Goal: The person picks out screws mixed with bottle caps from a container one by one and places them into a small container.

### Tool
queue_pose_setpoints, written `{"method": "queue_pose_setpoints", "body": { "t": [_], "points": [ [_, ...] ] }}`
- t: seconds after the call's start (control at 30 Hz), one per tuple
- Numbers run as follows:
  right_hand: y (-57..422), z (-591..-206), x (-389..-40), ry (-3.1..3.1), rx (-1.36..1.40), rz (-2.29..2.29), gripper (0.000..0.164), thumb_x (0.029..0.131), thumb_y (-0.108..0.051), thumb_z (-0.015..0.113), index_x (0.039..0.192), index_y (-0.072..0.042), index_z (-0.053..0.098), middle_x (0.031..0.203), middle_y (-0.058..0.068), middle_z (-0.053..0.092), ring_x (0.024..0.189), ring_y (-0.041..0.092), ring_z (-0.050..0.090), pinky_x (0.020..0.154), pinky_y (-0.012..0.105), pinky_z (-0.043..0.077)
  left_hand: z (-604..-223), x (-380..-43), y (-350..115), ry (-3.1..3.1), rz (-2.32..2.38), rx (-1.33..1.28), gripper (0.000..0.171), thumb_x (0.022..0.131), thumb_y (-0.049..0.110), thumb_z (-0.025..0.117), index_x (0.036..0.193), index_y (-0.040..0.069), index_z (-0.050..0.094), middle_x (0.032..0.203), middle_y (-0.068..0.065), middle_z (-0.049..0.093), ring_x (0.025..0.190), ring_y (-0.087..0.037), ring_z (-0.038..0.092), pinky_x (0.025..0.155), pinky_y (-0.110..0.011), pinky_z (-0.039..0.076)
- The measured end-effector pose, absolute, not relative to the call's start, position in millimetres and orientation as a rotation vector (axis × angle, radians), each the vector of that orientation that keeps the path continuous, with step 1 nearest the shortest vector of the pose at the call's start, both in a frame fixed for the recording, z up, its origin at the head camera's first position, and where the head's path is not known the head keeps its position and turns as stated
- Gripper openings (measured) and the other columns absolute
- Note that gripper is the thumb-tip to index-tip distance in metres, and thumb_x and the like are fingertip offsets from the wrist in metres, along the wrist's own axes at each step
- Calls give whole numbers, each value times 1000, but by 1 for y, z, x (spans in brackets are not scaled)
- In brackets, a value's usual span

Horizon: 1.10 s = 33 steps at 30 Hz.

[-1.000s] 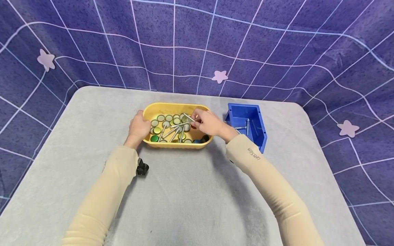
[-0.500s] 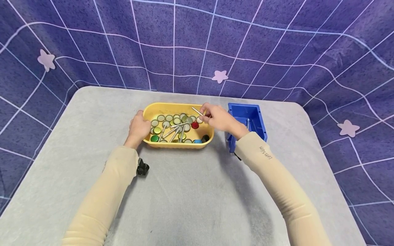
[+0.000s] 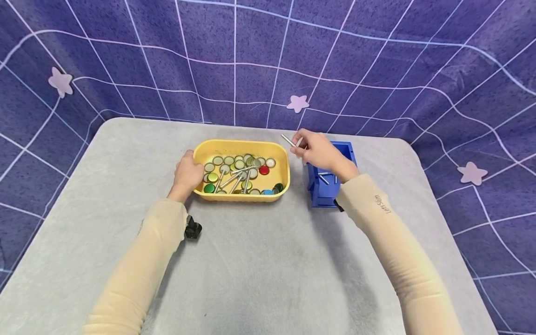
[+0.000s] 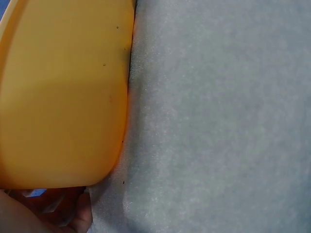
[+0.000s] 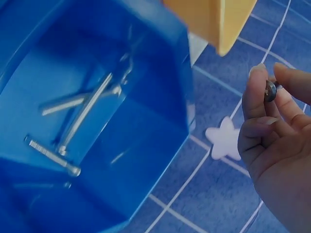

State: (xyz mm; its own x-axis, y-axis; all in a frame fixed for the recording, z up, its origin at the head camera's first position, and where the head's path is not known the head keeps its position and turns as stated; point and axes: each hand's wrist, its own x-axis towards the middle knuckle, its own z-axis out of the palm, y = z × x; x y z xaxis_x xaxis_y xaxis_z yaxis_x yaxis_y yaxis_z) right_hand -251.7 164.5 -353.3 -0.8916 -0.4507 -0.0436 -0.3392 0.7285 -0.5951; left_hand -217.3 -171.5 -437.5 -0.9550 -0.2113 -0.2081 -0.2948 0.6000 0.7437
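Observation:
My left hand (image 3: 188, 172) holds the left end of a yellow tub (image 3: 240, 197), its fingers curled at the rim. In the left wrist view the tub's outer wall (image 4: 63, 107) hides part of those fingers. Inside the tub lie many bottle caps, a red cap (image 3: 264, 170) among them, and several bolts (image 3: 236, 182). My right hand (image 3: 320, 151) pinches one metal bolt (image 3: 287, 140) between thumb and fingers, raised beside a blue bin (image 3: 324, 202). The right wrist view shows the bolt's round head (image 5: 270, 91) at the fingertips. Several loose bolts (image 5: 85, 114) rest in the bin.
A grey cloth-covered table (image 3: 251, 260) carries both containers, the blue bin to the right of the tub. Behind rises a purple curtain (image 3: 201, 56) with white lines and stars. A black wrist camera (image 3: 193, 229) juts from the left sleeve.
My right hand has lifted the bolt out of the yellow tub and carried it right, to the blue bin's near-left side. The left hand stays at the tub's end.

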Motion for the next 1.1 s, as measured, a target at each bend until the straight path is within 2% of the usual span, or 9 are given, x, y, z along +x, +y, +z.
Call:
{"method": "queue_pose_setpoints", "body": {
  "t": [0.07, 0.1, 0.17, 0.3, 0.37, 0.7, 0.77, 0.9, 1.1],
  "points": [
    [172, -353, -253, 2764, -611, -872, 20, 98, -21, 58, 111, -6, 57, 90, 15, 71, 71, 29, 68, 68, 36, 54, -437, -217, -172, 2723, 1288, -428, 51, 92, 6, 37, 142, -2, 37, 132, -27, 54, 115, -40, 54, 104, -55, 44],
    [175, -352, -253, 2777, -602, -865, 20, 98, -21, 58, 111, -6, 57, 90, 15, 72, 71, 28, 68, 77, 37, 53, -437, -216, -171, 2722, 1288, -428, 51, 92, 6, 38, 142, -2, 37, 132, -27, 54, 115, -40, 54, 104, -55, 44],
    [183, -351, -254, 2805, -582, -851, 20, 97, -21, 59, 111, -6, 57, 89, 15, 72, 72, 29, 69, 78, 40, 52, -437, -216, -172, 2722, 1286, -431, 51, 92, 6, 38, 143, -2, 37, 132, -27, 54, 115, -40, 54, 104, -55, 44],
    [197, -351, -255, 2861, -552, -836, 20, 96, -19, 60, 109, -4, 58, 88, 16, 73, 70, 29, 69, 70, 33, 51, -437, -217, -172, 2725, 1279, -431, 52, 92, 6, 38, 143, -2, 36, 132, -27, 54, 116, -40, 53, 104, -54, 43],
    [203, -352, -256, 2875, -542, -828, 20, 95, -18, 61, 108, -3, 58, 87, 17, 73, 68, 28, 68, 59, 29, 49, -437, -217, -172, 2727, 1276, -427, 52, 92, 6, 38, 144, -2, 36, 133, -28, 54, 116, -40, 53, 105, -55, 43],
    [230, -361, -260, 2886, -468, -758, 15, 95, -13, 61, 102, -1, 57, 86, 22, 72, 61, 21, 66, 58, 23, 47, -439, -217, -172, 2733, 1276, -429, 52, 92, 7, 37, 142, -2, 37, 132, -27, 54, 115, -40, 54, 104, -54, 43],
    [233, -364, -261, 2894, -481, -731, 14, 95, -11, 61, 102, 1, 57, 85, 22, 72, 61, 24, 67, 57, 24, 48, -440, -217, -172, 2733, 1276, -427, 52, 92, 7, 37, 143, -2, 37, 133, -27, 54, 116, -40, 54, 104, -54, 43],
    [238, -369, -263, 2960, -542, -610, 16, 93, -9, 62, 102, 3, 59, 85, 22, 70, 72, 31, 68, 67, 35, 51, -441, -218, -172, 2729, 1280, -428, 53, 92, 7, 37, 144, -2, 36, 133, -27, 54, 116, -40, 53, 104, -54, 43],
    [236, -373, -262, 2981, -525, -426, 21, 91, -11, 59, 107, 3, 60, 99, 22, 70, 92, 34, 66, 88, 49, 50, -440, -218, -172, 2729, 1281, -432, 52, 92, 7, 37, 143, -1, 37, 132, -27, 54, 115, -40, 53, 103, -54, 44]
  ]
}}
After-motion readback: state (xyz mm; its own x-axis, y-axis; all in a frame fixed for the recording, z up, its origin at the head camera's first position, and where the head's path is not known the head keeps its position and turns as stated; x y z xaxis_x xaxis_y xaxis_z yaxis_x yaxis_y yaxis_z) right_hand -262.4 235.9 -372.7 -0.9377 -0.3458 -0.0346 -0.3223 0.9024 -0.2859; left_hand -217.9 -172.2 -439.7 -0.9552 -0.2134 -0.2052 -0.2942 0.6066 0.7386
